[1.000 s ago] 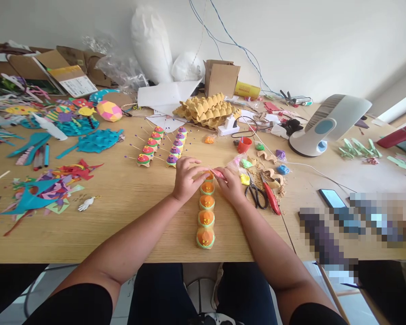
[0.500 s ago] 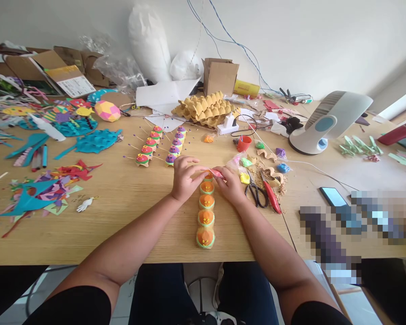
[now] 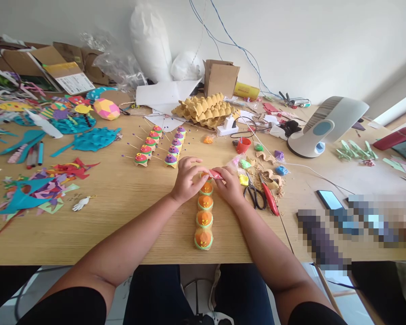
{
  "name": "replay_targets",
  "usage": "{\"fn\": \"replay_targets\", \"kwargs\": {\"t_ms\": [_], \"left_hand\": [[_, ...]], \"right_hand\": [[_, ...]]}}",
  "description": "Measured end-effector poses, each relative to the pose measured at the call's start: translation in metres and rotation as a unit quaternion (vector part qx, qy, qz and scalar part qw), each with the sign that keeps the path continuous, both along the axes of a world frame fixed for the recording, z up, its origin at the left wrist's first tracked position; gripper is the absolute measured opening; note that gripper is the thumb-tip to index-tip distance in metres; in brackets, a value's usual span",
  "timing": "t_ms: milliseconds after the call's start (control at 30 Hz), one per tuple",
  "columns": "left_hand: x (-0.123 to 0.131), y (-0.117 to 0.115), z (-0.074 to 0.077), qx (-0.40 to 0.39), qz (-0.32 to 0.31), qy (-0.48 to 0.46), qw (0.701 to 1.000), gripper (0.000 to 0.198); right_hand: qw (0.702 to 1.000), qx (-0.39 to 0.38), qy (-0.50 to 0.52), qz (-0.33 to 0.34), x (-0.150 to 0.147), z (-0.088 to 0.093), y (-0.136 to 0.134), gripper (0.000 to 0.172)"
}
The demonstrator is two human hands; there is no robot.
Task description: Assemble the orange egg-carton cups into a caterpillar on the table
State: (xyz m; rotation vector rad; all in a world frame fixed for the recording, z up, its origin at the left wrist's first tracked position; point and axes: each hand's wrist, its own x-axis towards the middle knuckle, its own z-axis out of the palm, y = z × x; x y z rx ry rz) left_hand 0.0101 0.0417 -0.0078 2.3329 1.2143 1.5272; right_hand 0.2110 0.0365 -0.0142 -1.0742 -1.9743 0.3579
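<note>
Both hands meet over the far end of a caterpillar-like row of egg-carton cups [image 3: 204, 220], painted orange with pale green rims and yellow faces. A small clear bag of red clay [image 3: 216, 174] sits between my fingertips. My right hand [image 3: 230, 186] is closed around its right side. My left hand [image 3: 186, 181] pinches at the bag's left end with thumb and forefinger, its other fingers raised; the exact contact is too small to make out. Behind my left hand stand a red-green cup row [image 3: 149, 146] and a purple cup row [image 3: 175, 146] with pins stuck in their sides.
Right of my right hand lie scissors [image 3: 255, 192], a red utility knife [image 3: 269, 194] and yellow clay [image 3: 244, 180]. Further back are a red cup [image 3: 243, 145], stacked egg trays [image 3: 206, 110] and a white fan [image 3: 325, 128]. Paper scraps [image 3: 43, 189] cover the left.
The view has shifted slightly. My hands stay over the far end of the orange row, with the red clay bag between them; the left fingers have moved a little.
</note>
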Motion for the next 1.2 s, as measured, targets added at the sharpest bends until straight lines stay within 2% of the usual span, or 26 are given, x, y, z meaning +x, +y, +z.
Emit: {"fn": "replay_targets", "kwargs": {"t_ms": [133,400,533,767,1200], "left_hand": [[0.000,-0.002,0.002,0.008,-0.016,-0.011,1.000,0.014],[0.000,-0.001,0.001,0.000,-0.005,-0.021,1.000,0.016],[-0.001,0.003,-0.002,-0.042,0.008,-0.051,0.998,0.015],[0.000,0.007,-0.009,-0.129,-0.035,-0.093,0.987,0.024],[0.001,0.008,-0.014,-0.173,-0.075,-0.108,0.976,0.025]], "right_hand": [[1.000,-0.002,-0.008,-0.009,0.000,-0.001,-0.001,0.028],[0.999,0.035,0.000,-0.032,0.001,-0.003,0.002,0.030],[0.997,0.069,-0.015,-0.044,0.001,-0.003,0.001,0.039],[0.995,0.086,-0.042,-0.042,0.000,-0.005,-0.002,0.050],[0.994,0.085,-0.043,-0.053,-0.002,-0.004,-0.003,0.052]]}}
